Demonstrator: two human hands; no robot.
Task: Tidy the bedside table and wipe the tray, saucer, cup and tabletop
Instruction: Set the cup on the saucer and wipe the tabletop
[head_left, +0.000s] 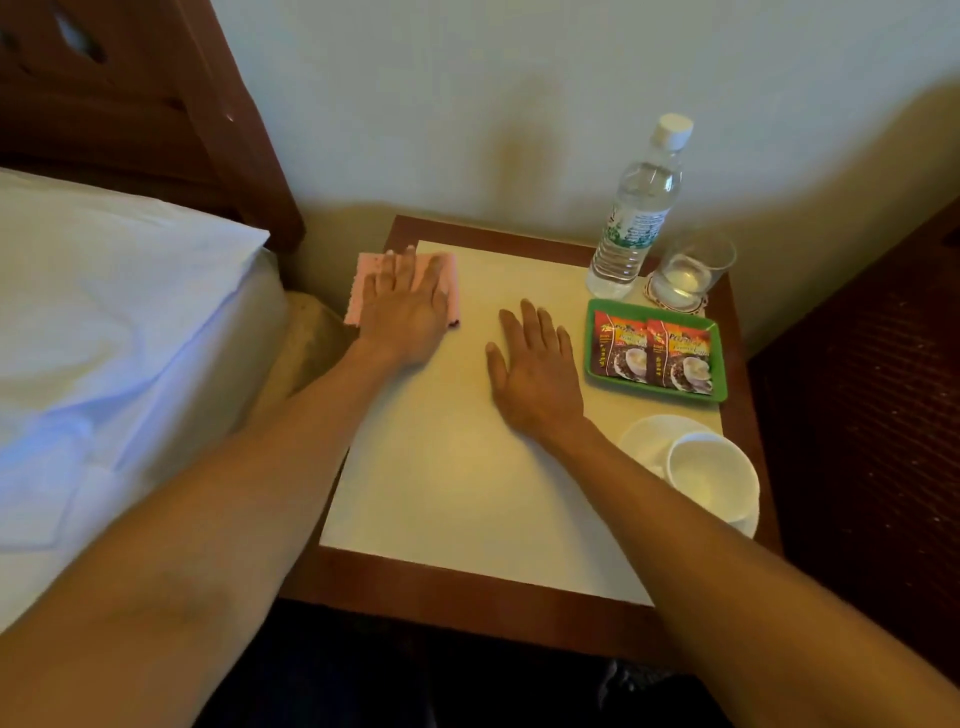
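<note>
Two red sachets (654, 356) in the green tray (591, 348), yellow title lettering too blurred for me to read, water bottle (636, 208), green label print too small for me to read

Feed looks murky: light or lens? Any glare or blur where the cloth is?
Head view: dim, warm light, no hard glare on the tabletop; a soft shadow lies on the wall behind it; both the left hand on the pink cloth and the right hand look slightly smeared; print on the sachets is too soft to read; the wide lens bows the table's edges.
</note>
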